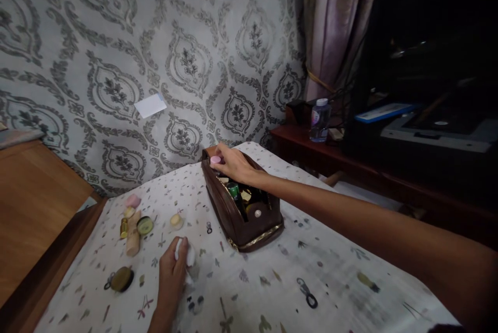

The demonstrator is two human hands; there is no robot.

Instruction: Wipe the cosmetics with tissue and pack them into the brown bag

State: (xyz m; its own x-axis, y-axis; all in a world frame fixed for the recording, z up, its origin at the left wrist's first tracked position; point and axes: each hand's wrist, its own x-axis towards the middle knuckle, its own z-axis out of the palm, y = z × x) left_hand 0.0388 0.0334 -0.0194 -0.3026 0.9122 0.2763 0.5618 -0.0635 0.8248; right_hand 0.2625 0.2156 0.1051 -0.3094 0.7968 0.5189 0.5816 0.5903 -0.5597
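Note:
A brown leather toiletry bag (224,214) lies unzipped on the patterned sheet, with a green-capped item (233,191) and other things partly showing inside. My right hand (235,164) is over the bag's far end, its fingers closed on a small pink-capped container (215,160). Lower left, my left hand (173,265) grips a crumpled white tissue (190,253) close to the sheet. Just beyond that hand stands a small jar with a pale yellow lid (176,220). Farther left are a beige tube (133,242), a gold bottle (123,227) and a round green tin (145,225).
A round dark-gold tin (122,279) and a pink item (133,200) also lie on the sheet (268,286). Wooden furniture (42,203) borders the left side. On a reddish table at right stands a clear bottle (320,120). Patterned wallpaper covers the wall behind.

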